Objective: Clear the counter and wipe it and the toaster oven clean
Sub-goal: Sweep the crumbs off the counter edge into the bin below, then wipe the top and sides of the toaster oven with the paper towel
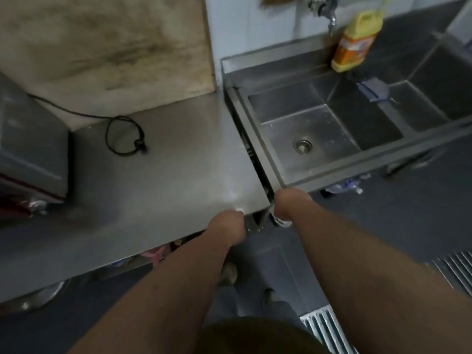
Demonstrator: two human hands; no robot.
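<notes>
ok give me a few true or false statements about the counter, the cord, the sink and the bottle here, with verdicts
1. A looped black power cord lies on the grey steel counter. True.
2. The yellow plastic bottle with the orange label lies inside the sink basin. False: it stands on the back ledge of the stainless steel sink.
3. A worn wooden cutting board leans against the wall behind the counter. True.
4. The sink basin with the round drain is full of dishes. False: no dishes show in it.
</notes>
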